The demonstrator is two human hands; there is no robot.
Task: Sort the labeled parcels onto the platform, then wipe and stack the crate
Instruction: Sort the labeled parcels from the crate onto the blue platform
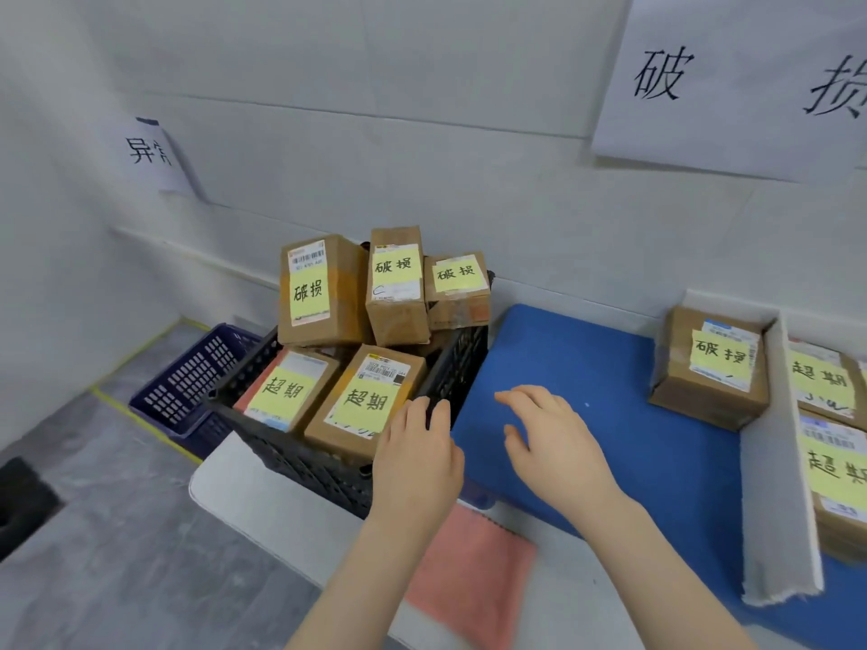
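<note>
On the white table (262, 499) sits a black crate (300, 457), full of brown parcels. Three back parcels (399, 293) stand tall in it, and two front parcels (361, 405) lie flat (each one has a yellow note with writing on it). The left hand (417, 457) holds the crate at its near right corner. Its fingers (429, 412) lie close together and bend over the rim. The right hand (558, 443) is just beside it, over the blue platform (610, 368). Its fingers are a little apart and loose, and they hold nothing. Whether it touches the platform is hard to tell. One lone parcel (713, 368) with a yellow note sits on the platform, right next to a white divider (769, 462). Two more parcels (825, 382) lie on the other side of the divider. A pink cloth (469, 570) lies on the table, partly under the left arm. A blue basket (192, 382) sits on the floor, left of the crate. A big paper sign (732, 77) hangs on the wall.
</note>
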